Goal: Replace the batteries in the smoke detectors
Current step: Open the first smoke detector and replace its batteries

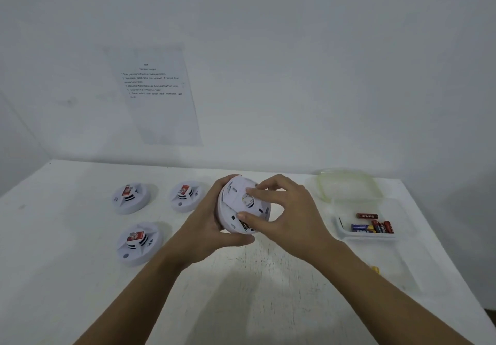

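my left hand is clamped round the smoke detector, right hand pinching its back cover, if I twist crooked the battery might pop out

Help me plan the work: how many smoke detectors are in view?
4. Back-left detector, back-middle detector and front-left detector lie on the table; the held detector is gripped by left hand and right hand.

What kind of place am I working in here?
Probably a staged workbench or training station: white table against a white wall, a printed instruction sheet posted there, several smoke detectors laid out.
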